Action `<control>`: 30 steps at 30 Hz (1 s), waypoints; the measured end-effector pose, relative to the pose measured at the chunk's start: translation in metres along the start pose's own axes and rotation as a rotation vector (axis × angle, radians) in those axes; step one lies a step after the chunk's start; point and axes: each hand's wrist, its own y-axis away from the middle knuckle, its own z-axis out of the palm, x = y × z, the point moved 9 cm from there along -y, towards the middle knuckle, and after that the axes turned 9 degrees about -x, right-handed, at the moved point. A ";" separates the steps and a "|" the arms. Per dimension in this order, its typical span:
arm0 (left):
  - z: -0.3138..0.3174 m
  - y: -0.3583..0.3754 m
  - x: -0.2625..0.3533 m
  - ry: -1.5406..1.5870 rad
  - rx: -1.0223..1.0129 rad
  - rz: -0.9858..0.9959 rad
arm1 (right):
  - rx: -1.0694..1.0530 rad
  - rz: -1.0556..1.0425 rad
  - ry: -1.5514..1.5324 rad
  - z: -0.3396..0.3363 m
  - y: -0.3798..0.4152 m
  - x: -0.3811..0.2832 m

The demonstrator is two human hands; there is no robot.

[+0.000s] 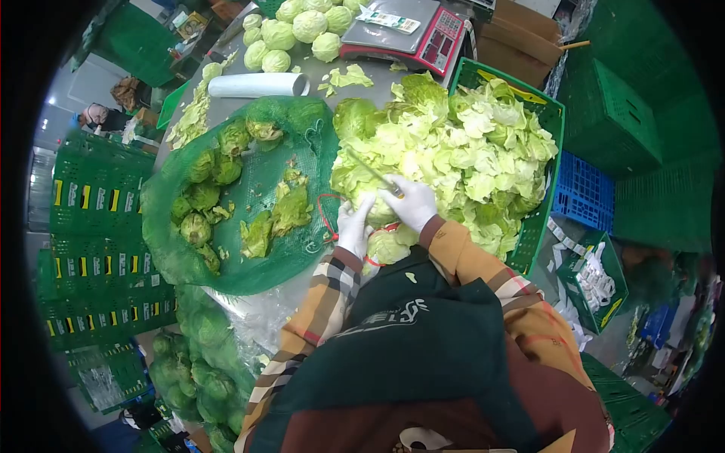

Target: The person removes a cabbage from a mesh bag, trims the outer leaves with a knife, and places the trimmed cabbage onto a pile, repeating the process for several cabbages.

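My right hand, in a white glove, is closed round the handle of a knife, whose blade points up and to the left. Beside it my gloved left hand grips a pale green cabbage, partly hidden by my hands and the leaves. A heap of loose cabbage leaves fills the green crate at the right and spills towards my hands. To the left lies an open green mesh bag with several whole cabbages and torn leaves in it.
Trimmed cabbages and a red scale stand at the far side, near a white roll. Stacked green crates rise at the left. Full mesh bags lie below the table; a blue crate stands right.
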 end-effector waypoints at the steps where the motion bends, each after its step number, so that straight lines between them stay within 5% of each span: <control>1: 0.002 0.002 0.006 0.024 -0.003 0.031 | 0.013 0.001 -0.072 -0.005 -0.002 0.006; 4: -0.003 -0.004 0.000 0.053 -0.013 0.032 | 0.064 0.073 -0.102 -0.018 -0.017 0.048; 6: -0.011 -0.009 0.005 0.040 -0.003 0.031 | 0.245 0.294 -0.556 -0.033 -0.028 0.129; 7: -0.009 -0.008 0.006 0.138 -0.099 -0.020 | 0.374 0.330 -0.440 -0.063 -0.028 0.154; 9: 0.001 -0.009 0.011 0.229 -0.204 -0.066 | 0.151 0.410 0.232 -0.111 -0.016 0.114; 11: 0.004 -0.010 0.009 0.113 -0.111 -0.047 | 0.124 0.213 0.360 -0.112 -0.011 0.059; 13: 0.025 0.004 0.017 -0.039 -0.027 -0.025 | 0.086 -0.121 -0.002 -0.086 0.000 -0.001; 16: 0.041 -0.005 0.041 -0.651 -0.028 0.343 | 0.102 -0.291 0.210 -0.040 -0.001 -0.039; 18: 0.041 -0.001 0.044 -0.723 -0.063 0.350 | 0.087 -0.227 0.339 -0.019 -0.012 -0.033; 20: 0.050 0.009 0.050 -0.596 -0.242 0.363 | -0.013 0.004 -0.042 -0.015 -0.037 0.011; 25: 0.041 0.019 0.051 -0.814 -0.269 0.528 | 0.029 0.395 0.248 -0.057 -0.047 0.085; 28: 0.023 0.022 0.044 -0.513 -0.216 0.418 | 0.120 0.371 0.316 -0.085 -0.040 0.106; 30: 0.026 0.021 0.049 -0.666 -0.142 0.447 | 0.165 0.313 0.402 -0.098 -0.021 0.081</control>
